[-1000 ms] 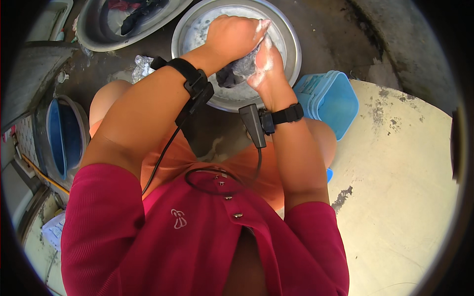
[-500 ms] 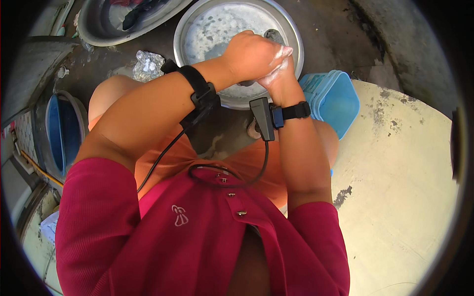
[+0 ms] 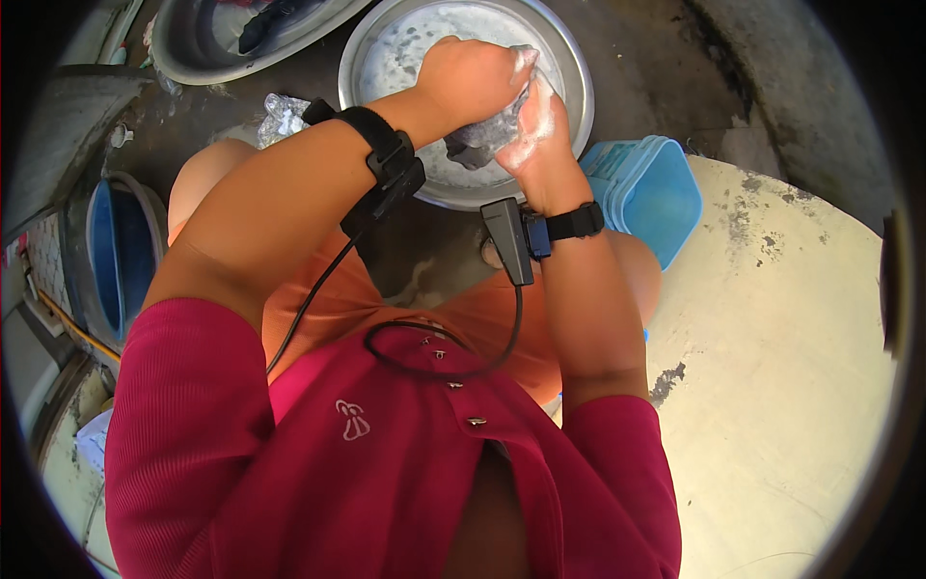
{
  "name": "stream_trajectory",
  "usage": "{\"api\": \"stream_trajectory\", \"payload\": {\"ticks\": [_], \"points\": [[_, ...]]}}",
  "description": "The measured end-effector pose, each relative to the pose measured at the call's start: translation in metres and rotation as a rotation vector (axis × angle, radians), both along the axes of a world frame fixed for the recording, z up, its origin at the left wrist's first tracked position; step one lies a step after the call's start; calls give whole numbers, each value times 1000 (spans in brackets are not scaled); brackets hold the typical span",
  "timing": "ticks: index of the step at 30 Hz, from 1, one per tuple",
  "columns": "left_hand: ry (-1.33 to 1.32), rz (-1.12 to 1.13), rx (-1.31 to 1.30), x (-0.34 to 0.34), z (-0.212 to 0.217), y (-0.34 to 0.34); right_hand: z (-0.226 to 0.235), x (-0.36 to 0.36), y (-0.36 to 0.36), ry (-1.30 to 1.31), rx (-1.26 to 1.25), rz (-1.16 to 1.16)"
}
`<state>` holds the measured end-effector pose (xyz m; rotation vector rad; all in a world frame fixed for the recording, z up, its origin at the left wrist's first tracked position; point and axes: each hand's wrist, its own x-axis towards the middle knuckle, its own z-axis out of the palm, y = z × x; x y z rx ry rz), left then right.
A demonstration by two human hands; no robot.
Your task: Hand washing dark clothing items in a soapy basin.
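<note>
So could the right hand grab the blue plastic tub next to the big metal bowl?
Probably yes. The blue plastic tub sits uncovered beside the right hand, with nothing between them. But both hands are busy squeezing the soapy dark cloth, so it would have to let go first.

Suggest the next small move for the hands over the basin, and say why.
Probably another rub of the dark cloth between both fists. The left hand and right hand grip it, bunched and soapy, above the metal basin of sudsy water, so scrubbing looks unfinished.
</note>
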<state>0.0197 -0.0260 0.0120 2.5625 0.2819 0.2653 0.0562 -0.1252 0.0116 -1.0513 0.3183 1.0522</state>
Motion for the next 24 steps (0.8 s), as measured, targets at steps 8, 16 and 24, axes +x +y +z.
{"api": "stream_trajectory", "payload": {"ticks": [8,16,24], "points": [[-2,26,29,4,2,7,22,-7,6,1,-90,-60],[-27,-16,25,8,7,2,-8,3,-2,21,-33,-65],[4,-107,-176,8,0,19,23,-5,5,-10,17,-104]]}}
